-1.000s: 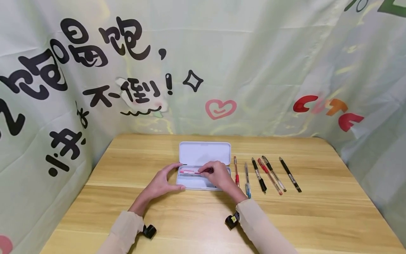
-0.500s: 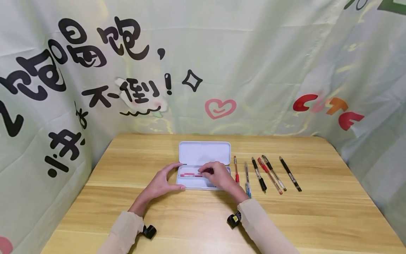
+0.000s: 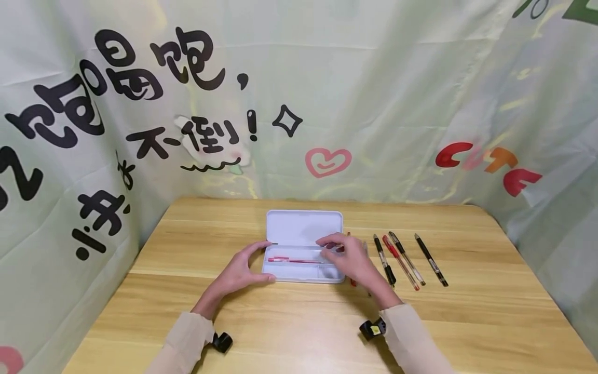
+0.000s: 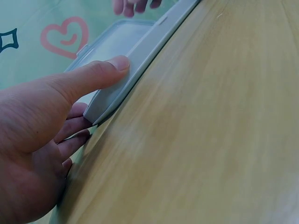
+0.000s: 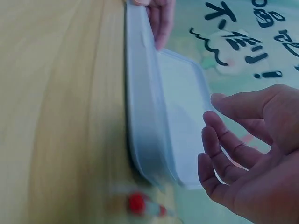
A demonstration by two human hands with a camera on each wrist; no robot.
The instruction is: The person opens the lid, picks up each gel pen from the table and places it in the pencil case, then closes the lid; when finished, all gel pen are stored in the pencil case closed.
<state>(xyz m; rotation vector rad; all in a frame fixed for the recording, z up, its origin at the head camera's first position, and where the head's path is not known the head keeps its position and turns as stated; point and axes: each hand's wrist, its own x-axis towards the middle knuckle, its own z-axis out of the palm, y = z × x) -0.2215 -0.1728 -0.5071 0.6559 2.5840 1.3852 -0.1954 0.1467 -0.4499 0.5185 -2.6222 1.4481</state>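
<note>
The head camera is looking forward and down from above, taking in the far edge and far corners of the tabletop (image 3: 261, 322). The left wrist camera (image 3: 222, 343) and right wrist camera (image 3: 372, 329) are facing that far edge from close in, tilted sideways, one beside the left hand (image 4: 42, 119), the other beside the right hand (image 5: 266, 182); both are sharing the white case (image 3: 303, 227) with the head view

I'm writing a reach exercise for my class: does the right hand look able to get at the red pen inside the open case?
Probably yes: the right hand is near the case, its fingers hold nothing, the lid stands open, and the red pen lies in plain sight.
</note>
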